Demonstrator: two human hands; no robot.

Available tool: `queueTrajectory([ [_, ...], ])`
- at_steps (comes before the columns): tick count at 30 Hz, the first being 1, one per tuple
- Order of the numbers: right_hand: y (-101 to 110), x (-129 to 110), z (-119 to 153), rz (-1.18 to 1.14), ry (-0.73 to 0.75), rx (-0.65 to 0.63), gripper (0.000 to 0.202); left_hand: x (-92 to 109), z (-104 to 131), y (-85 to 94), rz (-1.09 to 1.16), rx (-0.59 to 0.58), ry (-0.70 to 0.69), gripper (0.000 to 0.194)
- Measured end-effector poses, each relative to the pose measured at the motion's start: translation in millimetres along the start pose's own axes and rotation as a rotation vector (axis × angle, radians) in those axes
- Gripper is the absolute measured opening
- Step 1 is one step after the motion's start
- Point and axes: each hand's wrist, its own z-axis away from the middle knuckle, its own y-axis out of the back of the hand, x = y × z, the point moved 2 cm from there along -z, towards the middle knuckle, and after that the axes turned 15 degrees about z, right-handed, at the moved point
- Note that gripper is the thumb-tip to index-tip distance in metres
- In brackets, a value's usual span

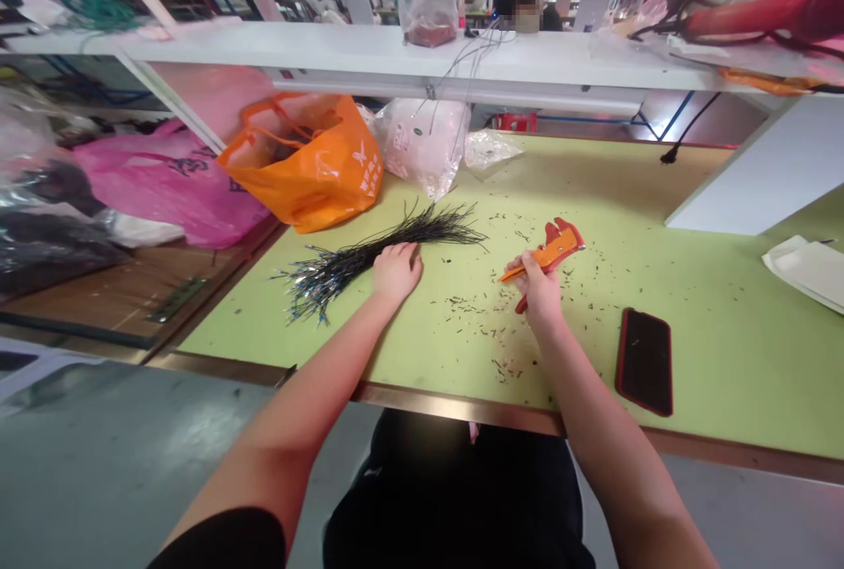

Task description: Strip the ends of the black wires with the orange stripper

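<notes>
A bundle of thin black wires (356,259) lies across the green tabletop (725,331), its ends at the left tipped with blue and silvery bits. My left hand (396,274) is closed over the near side of the bundle's middle, fingers together and partly hidden among the wires. To the right, my right hand (542,289) grips an orange and red wire stripper tool (557,248), its head pointing up and right, away from me. Small dark clippings (465,305) are scattered around and below the tool.
A black phone with a red edge (644,361) lies right of my right hand. Behind the wires stand an orange bag (323,164) and clear plastic bags (425,142). A white shelf (330,46) crosses above the table. White papers (808,268) lie at the far right.
</notes>
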Motion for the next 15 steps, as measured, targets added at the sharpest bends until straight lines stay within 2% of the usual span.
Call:
queueTrajectory([
  [11, -1, 2, 4, 0.034, -0.016, -0.035, 0.037, -11, 0, -1.4, 0.132, 0.099, -0.026, 0.061],
  [15, -2, -2, 6, 0.019, -0.024, -0.039, 0.037, -12, -1, -1.0, 0.152, 0.089, -0.035, 0.055],
])
